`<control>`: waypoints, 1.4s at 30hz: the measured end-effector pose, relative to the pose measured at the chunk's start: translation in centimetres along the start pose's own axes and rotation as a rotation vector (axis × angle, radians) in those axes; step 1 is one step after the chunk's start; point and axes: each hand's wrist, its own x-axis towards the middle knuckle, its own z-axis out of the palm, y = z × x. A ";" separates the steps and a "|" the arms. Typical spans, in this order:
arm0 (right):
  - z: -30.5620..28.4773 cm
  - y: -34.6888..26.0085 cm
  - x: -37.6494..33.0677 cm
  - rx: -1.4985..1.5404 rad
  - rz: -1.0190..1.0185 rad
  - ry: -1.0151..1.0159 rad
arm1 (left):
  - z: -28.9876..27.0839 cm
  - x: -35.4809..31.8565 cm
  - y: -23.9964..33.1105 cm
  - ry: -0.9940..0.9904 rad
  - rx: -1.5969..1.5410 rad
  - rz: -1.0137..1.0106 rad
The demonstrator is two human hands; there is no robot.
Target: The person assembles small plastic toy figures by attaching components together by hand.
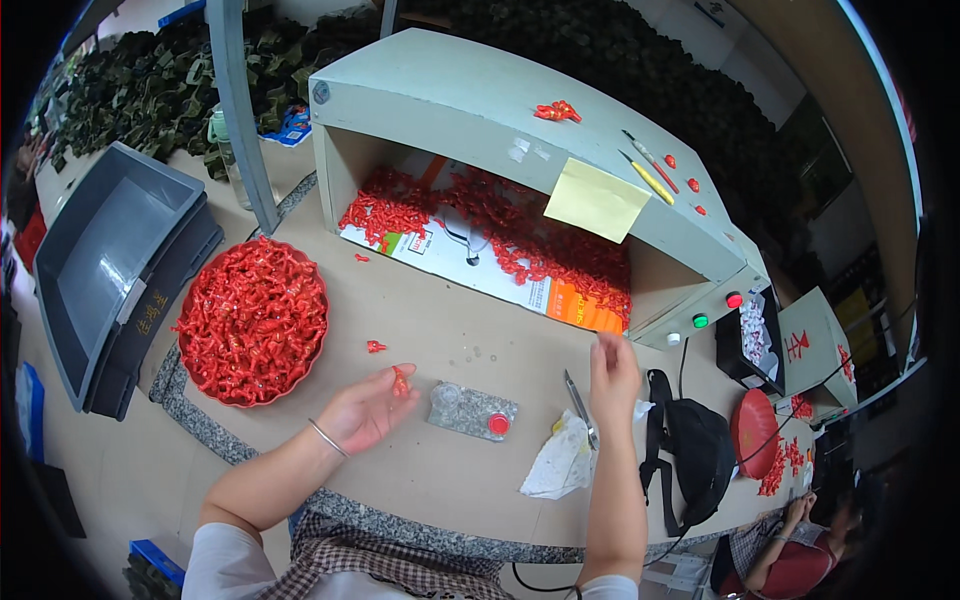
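Observation:
My left hand [368,412] is palm up over the table, a small red-and-orange plastic figure [400,383] held between its thumb and fingers. A similar red figure [376,347] lies just beyond it. My right hand [613,380] is raised near the front edge of a pale green box-shaped housing [455,120], its fingers drawn together; anything in them is hidden. Between my hands lies a grey stone-like block [460,408] with a round red cap [498,424] on it. Tweezers [580,408] and a crumpled white tissue [560,462] lie beside my right forearm.
A red bowl [255,325] heaped with red figures stands left, beside stacked grey bins [125,250]. More red pieces [500,225] cover cardboard inside the housing. A black bag [695,455] and a red dish [757,432] sit right. Another person [800,555] sits at far right.

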 end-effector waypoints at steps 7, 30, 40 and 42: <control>4.7 8.0 7.6 -0.445 -0.103 0.113 | -0.9 -0.2 0.4 -0.027 -0.019 0.124; 5.4 8.5 8.9 -0.992 -0.145 0.108 | -0.5 -0.5 0.0 -0.132 0.265 0.142; 0.7 -4.0 -6.2 0.528 0.342 -0.221 | -0.3 -0.9 -0.4 -0.159 0.260 0.066; 0.5 -3.5 -8.5 0.558 0.392 -0.242 | -0.1 -0.7 -0.5 -0.177 0.248 0.053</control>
